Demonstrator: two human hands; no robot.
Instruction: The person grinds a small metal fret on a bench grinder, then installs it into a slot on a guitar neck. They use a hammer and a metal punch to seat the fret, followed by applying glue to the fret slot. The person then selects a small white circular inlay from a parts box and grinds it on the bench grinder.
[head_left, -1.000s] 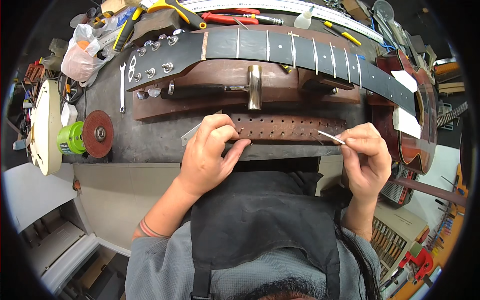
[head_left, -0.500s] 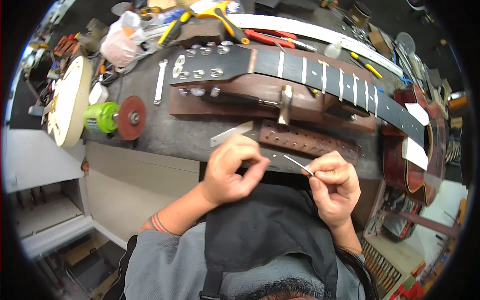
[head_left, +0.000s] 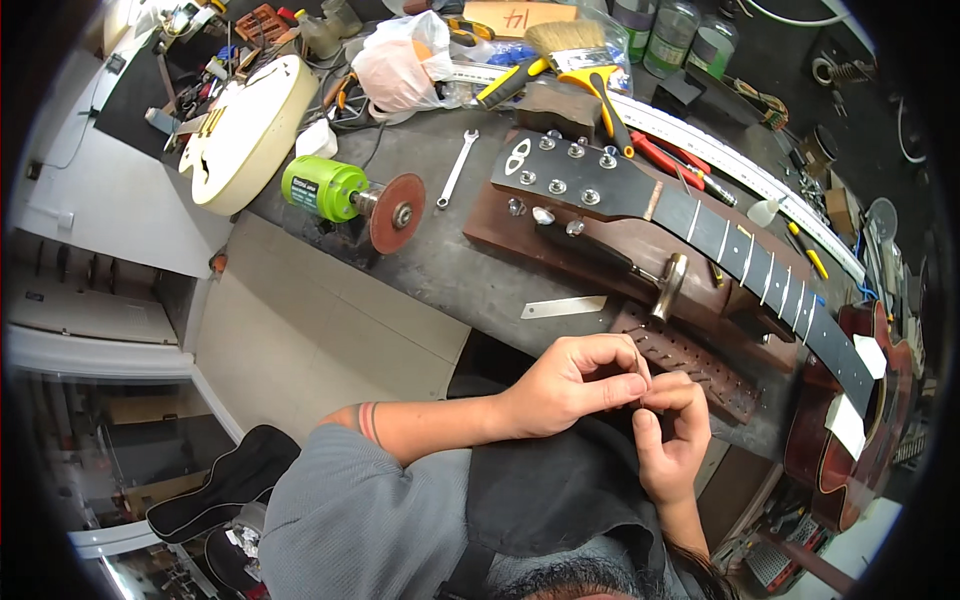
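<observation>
My left hand (head_left: 598,383) and my right hand (head_left: 668,425) meet in a pinch over my apron, fingertips close together. The thin metal strip in my right fingers is mostly hidden now; what my left fingers grip is too small to make out. Just beyond them lies a drilled wooden block (head_left: 715,385) with small pins in its holes. A hammer (head_left: 668,288) rests under the guitar neck (head_left: 728,238), which has white fret strips and a headstock with tuners. A flat metal blade (head_left: 560,306) lies left of the block on the dark bench (head_left: 420,270).
A green motor (head_left: 325,188) with a red disc and a wrench (head_left: 458,168) sit leftward, beyond them a cream guitar body (head_left: 250,130). The red guitar body (head_left: 805,450) is at right. A brush, pliers, a long ruler and bottles crowd the back.
The view has swung leftward, showing more of the cream guitar and back clutter. My hands have left the block and come together, my left fingers now pinching at my right fingertips.
</observation>
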